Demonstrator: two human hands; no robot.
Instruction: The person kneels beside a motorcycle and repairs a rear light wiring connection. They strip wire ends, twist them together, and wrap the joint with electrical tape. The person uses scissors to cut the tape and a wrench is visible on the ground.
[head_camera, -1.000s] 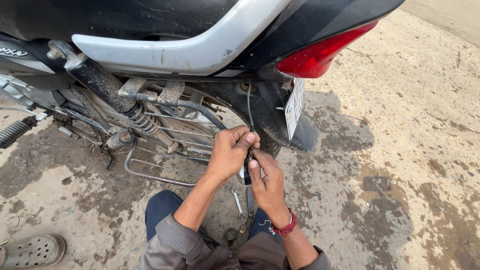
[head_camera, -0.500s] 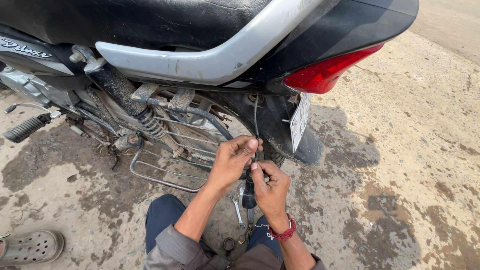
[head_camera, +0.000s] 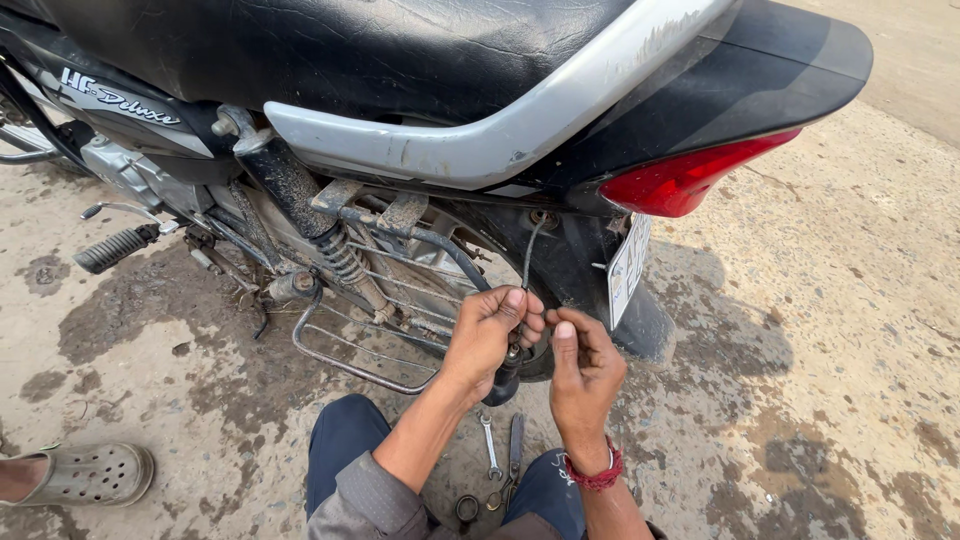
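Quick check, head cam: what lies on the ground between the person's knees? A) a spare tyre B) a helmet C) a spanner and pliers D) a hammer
C: a spanner and pliers lie on the ground between the knees, just below the left hand and right hand.

Both hands work in the narrow gap under the rear fender (head_camera: 600, 270). At 12 o'clock, the grab rail (head_camera: 480, 140) and tail light (head_camera: 690, 180) close off overhead access. At 10 o'clock, the shock absorber (head_camera: 330, 245) and saree guard (head_camera: 350, 350) block the way. At 2 o'clock, the number plate (head_camera: 628, 268) hangs close. At 6 o'clock, a spanner (head_camera: 489, 447) and pliers (head_camera: 514, 455) lie between the knees. Open ground (head_camera: 840, 380) lies at 3 o'clock.
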